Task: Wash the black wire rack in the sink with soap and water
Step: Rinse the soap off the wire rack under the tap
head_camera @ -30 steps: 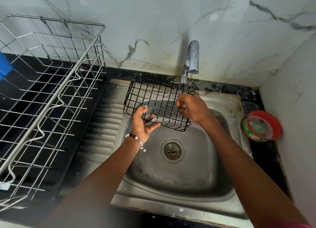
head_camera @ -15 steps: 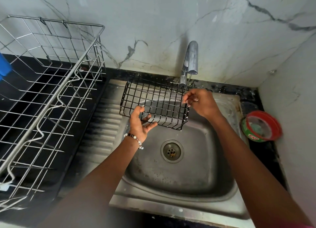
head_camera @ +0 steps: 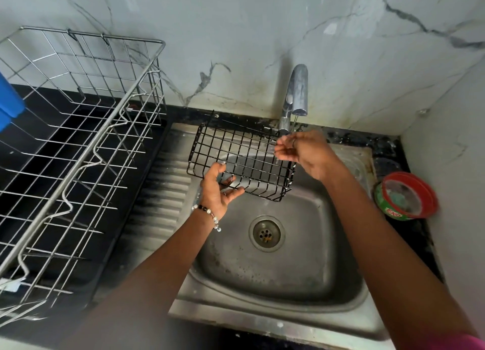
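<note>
The black wire rack [head_camera: 241, 155] is held tilted over the back of the steel sink [head_camera: 275, 284], just below the tap [head_camera: 296, 95]. My left hand [head_camera: 217, 189], with a bead bracelet at the wrist, grips the rack's near bottom edge. My right hand [head_camera: 301, 150] hovers at the rack's right end under the spout, fingers spread and loosely curled, holding nothing. A thin stream of water falls from the spout onto that hand.
A large silver wire dish rack [head_camera: 78, 152] stands on the black counter to the left, beside the ribbed drainboard [head_camera: 162, 192]. A red and green soap tub [head_camera: 406, 194] sits at the right by the wall. The drain [head_camera: 266, 233] lies in the sink's middle.
My right hand has let go of the rack's right end and opened under the tap. The rack has shifted slightly left and up in my left hand.
</note>
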